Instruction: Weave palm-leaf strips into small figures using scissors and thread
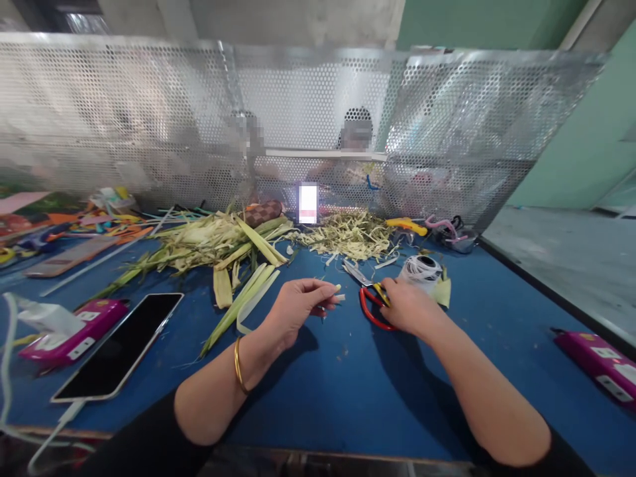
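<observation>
My left hand (305,301), with a gold bangle at its wrist, is closed in a pinch over the middle of the table. Short pale ends of a thin strip (340,297) poke out from its fingertips. To its right, my right hand (405,301) has its fingers closed on the handles of red-handled scissors (366,297). The blades point away to the left, close to the tabletop. Something yellow shows between the handles and my fingers. Right behind this hand stands a spool of white cord (421,270), partly hidden by it.
Corn husks (209,242) and a heap of shredded strips (350,235) lie behind my hands. A phone (122,348) and a magenta power strip (82,331) are at left, another power strip (599,361) at right. A perforated metal screen (308,86) backs the table, with people beyond.
</observation>
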A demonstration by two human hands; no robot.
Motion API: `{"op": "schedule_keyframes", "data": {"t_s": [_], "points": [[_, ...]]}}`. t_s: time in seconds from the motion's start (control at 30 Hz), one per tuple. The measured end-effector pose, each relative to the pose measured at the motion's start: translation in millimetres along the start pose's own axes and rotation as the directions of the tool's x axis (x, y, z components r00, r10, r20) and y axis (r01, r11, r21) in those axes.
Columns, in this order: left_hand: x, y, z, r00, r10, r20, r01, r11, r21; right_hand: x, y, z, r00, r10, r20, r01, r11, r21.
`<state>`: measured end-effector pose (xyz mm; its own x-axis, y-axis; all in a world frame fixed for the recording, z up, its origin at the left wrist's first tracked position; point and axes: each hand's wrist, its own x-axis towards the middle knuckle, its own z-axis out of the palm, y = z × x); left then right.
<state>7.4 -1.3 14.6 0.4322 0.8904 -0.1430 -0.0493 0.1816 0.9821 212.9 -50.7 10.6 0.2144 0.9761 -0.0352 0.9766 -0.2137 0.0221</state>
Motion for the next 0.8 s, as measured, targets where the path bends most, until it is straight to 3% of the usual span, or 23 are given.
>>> {"op": "schedule_keyframes", "data": {"t_s": [0.23,0.47,0.57,0.8], "points": [[-2,13,3.6,1.0,0.018,-0.023,-0.018,1.0,-0.016,7,-7,7,1.0,0.008,-0.004,-0.008,0.999,0.053],[18,35,6.0,0.995,0.077,-0.057,-0.078,0.997,-0.018,17,9,19,0.988,0.11,-0.111,-0.057,0.916,0.396],[37,44,8.2,0.989,0.097,-0.109,-0.102,0.994,-0.039,22,13,21,0.975,0.152,-0.162,-0.025,0.798,0.602],[66,46,9.3,0.99,0.069,-0.125,-0.075,0.996,-0.046,26,1,20,0.967,0.18,-0.182,0.101,0.388,0.916]]}}
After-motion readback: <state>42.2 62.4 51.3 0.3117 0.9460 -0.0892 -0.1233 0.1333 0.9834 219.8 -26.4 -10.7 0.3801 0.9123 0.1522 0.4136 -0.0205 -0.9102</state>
